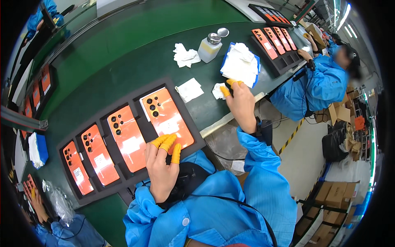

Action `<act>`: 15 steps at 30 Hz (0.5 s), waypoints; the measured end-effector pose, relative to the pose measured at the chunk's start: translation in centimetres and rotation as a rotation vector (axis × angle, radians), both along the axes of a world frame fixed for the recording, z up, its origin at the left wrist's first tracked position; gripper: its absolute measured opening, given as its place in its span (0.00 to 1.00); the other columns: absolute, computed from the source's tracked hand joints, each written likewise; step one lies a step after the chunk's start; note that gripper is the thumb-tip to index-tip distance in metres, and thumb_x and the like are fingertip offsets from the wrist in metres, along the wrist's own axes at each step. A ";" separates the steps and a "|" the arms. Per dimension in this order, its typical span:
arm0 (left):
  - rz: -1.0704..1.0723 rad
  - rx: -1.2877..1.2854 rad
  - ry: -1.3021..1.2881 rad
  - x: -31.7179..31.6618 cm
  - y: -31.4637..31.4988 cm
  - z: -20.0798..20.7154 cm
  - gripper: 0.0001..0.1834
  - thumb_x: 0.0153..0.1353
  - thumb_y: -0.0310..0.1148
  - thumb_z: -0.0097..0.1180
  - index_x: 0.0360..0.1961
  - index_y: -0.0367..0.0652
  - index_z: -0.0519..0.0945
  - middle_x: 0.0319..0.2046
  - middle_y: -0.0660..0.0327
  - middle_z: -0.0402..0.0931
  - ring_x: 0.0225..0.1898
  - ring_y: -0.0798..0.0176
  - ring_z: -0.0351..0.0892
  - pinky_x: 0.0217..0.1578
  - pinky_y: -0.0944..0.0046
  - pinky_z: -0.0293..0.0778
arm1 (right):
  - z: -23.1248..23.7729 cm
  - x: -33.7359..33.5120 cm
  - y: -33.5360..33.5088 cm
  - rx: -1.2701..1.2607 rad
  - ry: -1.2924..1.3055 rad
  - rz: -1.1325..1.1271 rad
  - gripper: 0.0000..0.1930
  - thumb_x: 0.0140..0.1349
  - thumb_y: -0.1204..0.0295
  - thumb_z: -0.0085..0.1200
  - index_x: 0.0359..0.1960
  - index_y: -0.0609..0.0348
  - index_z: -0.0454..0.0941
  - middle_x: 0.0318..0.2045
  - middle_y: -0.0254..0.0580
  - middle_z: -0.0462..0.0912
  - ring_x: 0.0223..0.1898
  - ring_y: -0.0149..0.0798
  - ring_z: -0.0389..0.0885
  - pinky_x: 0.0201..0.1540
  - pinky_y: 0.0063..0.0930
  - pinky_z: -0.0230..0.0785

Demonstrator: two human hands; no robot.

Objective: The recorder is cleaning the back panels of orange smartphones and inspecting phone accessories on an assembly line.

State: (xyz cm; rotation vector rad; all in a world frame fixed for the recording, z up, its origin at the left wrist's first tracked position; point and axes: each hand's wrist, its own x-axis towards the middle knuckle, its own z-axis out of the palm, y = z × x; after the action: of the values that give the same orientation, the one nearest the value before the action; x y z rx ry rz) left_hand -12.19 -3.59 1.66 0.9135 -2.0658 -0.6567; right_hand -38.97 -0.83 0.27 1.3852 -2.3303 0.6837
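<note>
My left hand [162,169], with yellow finger cots on several fingers, rests its fingertips on the lower part of an orange phone [166,109]. The phone lies back side up, at the right end of a black foam tray [198,142]. Three more orange phones [126,138] fill the tray's slots to its left. Beyond the tray, my right hand [242,106] bends its cotted thumb and fingers at a small crumpled white wipe [218,91], and appears to grip it. Just past those fingers a blue box [258,66] is heaped with white wipes [240,59].
A pump bottle [210,48] with its metal lid up stands on the green table beside a crumpled wipe [186,55] and a flat wipe [190,89]. A co-worker [321,82] in blue works at another phone tray [279,64] on the right. Another person's hand [39,206] shows at lower left.
</note>
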 end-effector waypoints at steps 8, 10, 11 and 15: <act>-0.273 0.772 0.389 -0.4 -0.1 0.7 0.14 0.65 0.27 0.49 0.51 0.34 0.73 0.45 0.57 0.76 0.44 0.63 0.78 0.46 0.68 0.72 | 2.4 2.5 1.5 -0.199 -1.205 0.553 0.09 0.60 0.81 0.52 0.42 0.65 0.70 0.39 0.36 0.76 0.40 0.26 0.77 0.42 0.21 0.71; -0.294 0.947 0.480 -0.8 -0.8 0.8 0.16 0.66 0.29 0.49 0.53 0.35 0.71 0.47 0.56 0.75 0.45 0.62 0.77 0.46 0.67 0.73 | 3.6 4.4 2.2 -0.150 -1.324 0.735 0.12 0.59 0.82 0.54 0.44 0.64 0.70 0.40 0.37 0.77 0.42 0.29 0.78 0.45 0.23 0.71; -0.330 1.123 0.570 -1.0 -0.8 0.8 0.18 0.67 0.31 0.48 0.55 0.35 0.69 0.49 0.55 0.74 0.47 0.61 0.77 0.47 0.66 0.73 | 3.7 5.4 2.4 -0.129 -1.355 0.821 0.13 0.58 0.82 0.54 0.44 0.64 0.70 0.40 0.37 0.77 0.43 0.29 0.78 0.45 0.22 0.71; -0.307 1.323 0.614 -0.6 -0.7 1.0 0.14 0.66 0.30 0.49 0.51 0.37 0.71 0.46 0.57 0.74 0.47 0.62 0.76 0.48 0.65 0.73 | 4.3 7.7 2.1 -0.002 -1.434 0.845 0.15 0.57 0.83 0.56 0.46 0.63 0.70 0.43 0.38 0.77 0.44 0.29 0.78 0.46 0.22 0.70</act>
State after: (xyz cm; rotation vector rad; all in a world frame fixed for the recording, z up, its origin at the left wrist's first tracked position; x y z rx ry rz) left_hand -12.76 -4.25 2.70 0.8408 -1.0398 -2.2549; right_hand -31.26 1.29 4.62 2.3292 -2.3084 2.5958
